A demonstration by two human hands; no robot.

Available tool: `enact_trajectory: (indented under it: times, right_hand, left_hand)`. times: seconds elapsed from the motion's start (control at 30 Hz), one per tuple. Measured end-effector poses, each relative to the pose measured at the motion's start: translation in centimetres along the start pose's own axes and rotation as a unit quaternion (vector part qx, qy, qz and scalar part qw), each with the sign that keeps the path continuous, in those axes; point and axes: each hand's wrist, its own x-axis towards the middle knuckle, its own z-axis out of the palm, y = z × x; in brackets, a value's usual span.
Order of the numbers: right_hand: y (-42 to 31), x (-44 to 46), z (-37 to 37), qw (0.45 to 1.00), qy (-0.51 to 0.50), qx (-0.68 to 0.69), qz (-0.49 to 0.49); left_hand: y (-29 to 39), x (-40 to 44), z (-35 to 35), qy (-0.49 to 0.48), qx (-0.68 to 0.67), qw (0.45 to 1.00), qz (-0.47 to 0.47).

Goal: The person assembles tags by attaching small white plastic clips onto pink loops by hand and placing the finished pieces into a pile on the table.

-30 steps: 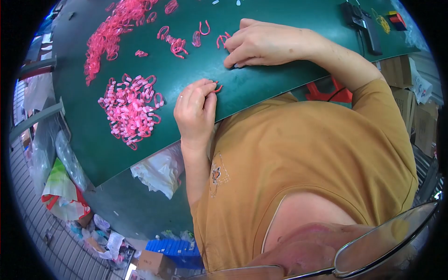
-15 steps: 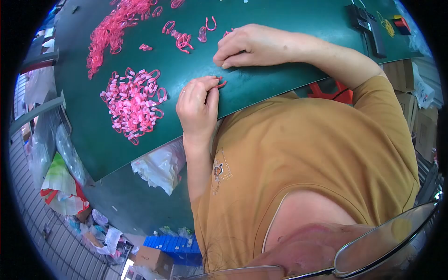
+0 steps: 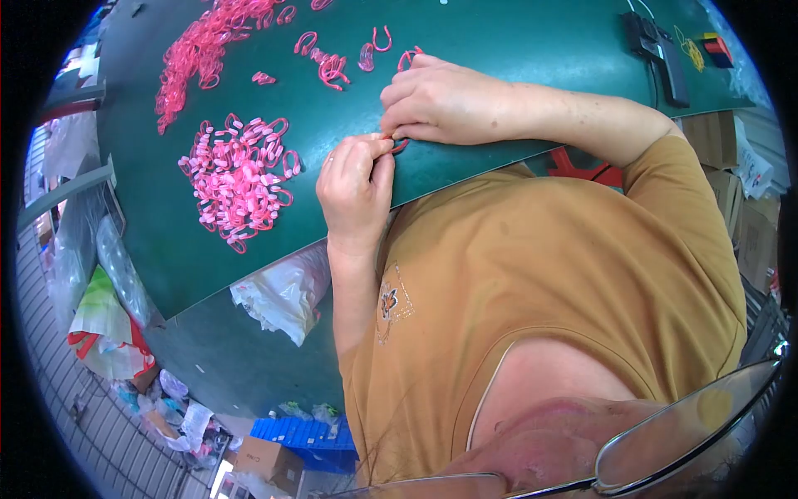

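Observation:
My left hand (image 3: 357, 187) is closed in a pinch on a small red curved piece (image 3: 401, 145), whose end sticks out past the thumb. Against it, my right hand (image 3: 449, 101) has its thumb and fingertips pressed together at the same piece; what lies between those fingertips is hidden. Just beyond the right knuckles, a red loop (image 3: 407, 58) lies on the green table. To the left of my left hand is a pile of pink loops with pale pink ends (image 3: 241, 183).
A heap of translucent pink pieces (image 3: 195, 62) stretches along the far left of the green table (image 3: 499, 37). Several loose pink pieces (image 3: 330, 68) lie between heap and hands. A black power strip (image 3: 657, 54) sits far right. A white plastic bag (image 3: 287, 291) hangs by the near edge.
My right hand has come down toward my body, and its fingertips now meet the left hand's at the red piece. The left hand has barely shifted.

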Motion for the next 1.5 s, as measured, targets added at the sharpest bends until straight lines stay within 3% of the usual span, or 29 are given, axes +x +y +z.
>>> enact_trajectory:
  times: [0.23,0.3,0.37,0.53,0.73,1.07,1.17,1.23,1.27,1.3,1.37,1.5]
  right_hand:
    - [0.0,0.4,-1.0,0.996,-0.083,-0.039,-0.003]
    - [0.4,0.9,-2.0,0.995,-0.094,0.019,0.007]
    - [0.6,1.4,-2.0,0.997,-0.063,0.054,-0.002]
    - [-0.3,1.5,-1.4,0.998,-0.063,-0.009,-0.015]
    - [-1.0,1.5,-1.2,0.987,-0.113,-0.112,-0.024]
    - [0.3,-0.6,-2.6,0.995,-0.059,-0.084,-0.013]
    - [4.0,-2.0,-6.7,0.988,0.041,-0.132,0.065]
    - [9.0,-3.2,-9.2,0.949,0.104,-0.249,0.163]
    - [13.4,-4.3,-9.8,0.94,0.145,-0.241,0.195]
    - [12.9,-4.7,-12.1,0.932,0.137,-0.191,0.277]
    - [19.6,-6.4,-13.2,0.909,0.161,-0.203,0.328]
    - [19.4,-6.0,-13.7,0.885,0.174,-0.164,0.399]
  left_hand:
    - [0.1,0.0,-0.1,-0.007,0.02,1.0,0.015]
    - [0.1,0.0,-0.2,-0.007,0.021,1.0,0.019]
    - [0.1,0.0,-0.2,-0.006,0.021,1.0,0.021]
    - [0.1,0.0,-0.2,-0.013,0.027,0.999,0.028]
    - [0.3,-0.1,-0.1,-0.013,0.031,0.999,0.025]
    - [0.3,0.0,-0.1,-0.013,0.032,0.999,0.03]
    - [0.3,-0.1,0.1,-0.013,0.021,0.999,0.021]
    - [0.2,0.0,0.0,-0.012,0.021,1.0,0.019]
    - [0.2,0.1,0.0,-0.012,0.02,0.999,0.021]
    - [0.2,0.1,0.0,-0.014,0.02,0.999,0.022]
    - [0.2,0.2,0.0,-0.011,0.02,0.999,0.023]
    - [0.4,0.1,-0.1,-0.009,0.018,1.0,0.017]
